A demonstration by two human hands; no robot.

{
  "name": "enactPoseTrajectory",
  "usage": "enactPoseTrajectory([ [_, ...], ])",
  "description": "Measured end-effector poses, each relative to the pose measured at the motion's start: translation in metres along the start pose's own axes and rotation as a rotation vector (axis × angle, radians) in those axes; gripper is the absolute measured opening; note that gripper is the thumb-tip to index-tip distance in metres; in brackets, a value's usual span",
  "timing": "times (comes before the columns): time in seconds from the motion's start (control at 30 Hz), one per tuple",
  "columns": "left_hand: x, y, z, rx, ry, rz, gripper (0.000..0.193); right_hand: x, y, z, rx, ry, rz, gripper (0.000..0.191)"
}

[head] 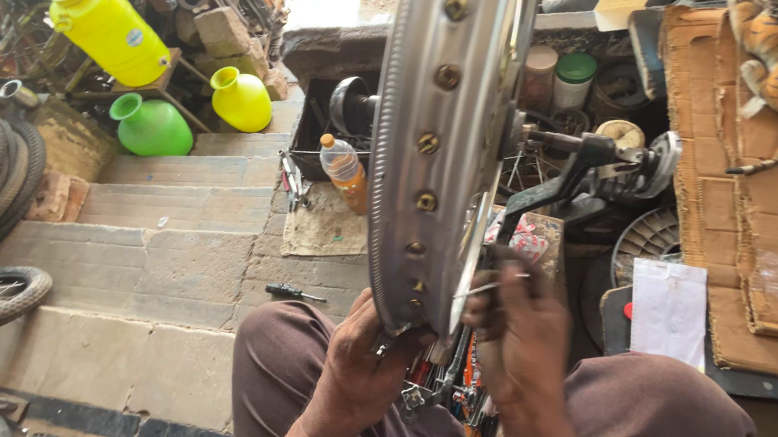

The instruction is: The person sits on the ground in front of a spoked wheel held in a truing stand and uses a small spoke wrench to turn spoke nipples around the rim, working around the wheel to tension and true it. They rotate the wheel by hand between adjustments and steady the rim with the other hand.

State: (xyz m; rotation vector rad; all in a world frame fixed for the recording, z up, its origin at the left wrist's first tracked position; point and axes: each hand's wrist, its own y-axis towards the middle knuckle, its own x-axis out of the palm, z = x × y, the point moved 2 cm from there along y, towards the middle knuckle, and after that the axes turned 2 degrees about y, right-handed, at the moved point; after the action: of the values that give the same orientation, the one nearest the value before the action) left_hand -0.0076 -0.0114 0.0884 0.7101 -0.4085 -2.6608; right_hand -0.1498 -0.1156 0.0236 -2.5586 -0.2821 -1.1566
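Above stone steps (160,261), fingers (367,328) apparently grip wheel rim (416,153).

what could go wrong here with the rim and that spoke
The metal wheel rim stands upright, steadied only at its lower edge by the left hand; it could tip or slide off the lap. The right hand pinches a thin spoke whose free end could poke fingers or slip. Loose tools lie between the knees, where a dropped rim might land on them.
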Motion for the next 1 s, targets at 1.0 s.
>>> enactPoseTrajectory([
  [1.0, -0.002, 0.002, 0.005, 0.001, -0.005, -0.016, 0.019, -0.006, 0.007, 0.005, 0.154, -0.019, 0.098, 0.019],
])
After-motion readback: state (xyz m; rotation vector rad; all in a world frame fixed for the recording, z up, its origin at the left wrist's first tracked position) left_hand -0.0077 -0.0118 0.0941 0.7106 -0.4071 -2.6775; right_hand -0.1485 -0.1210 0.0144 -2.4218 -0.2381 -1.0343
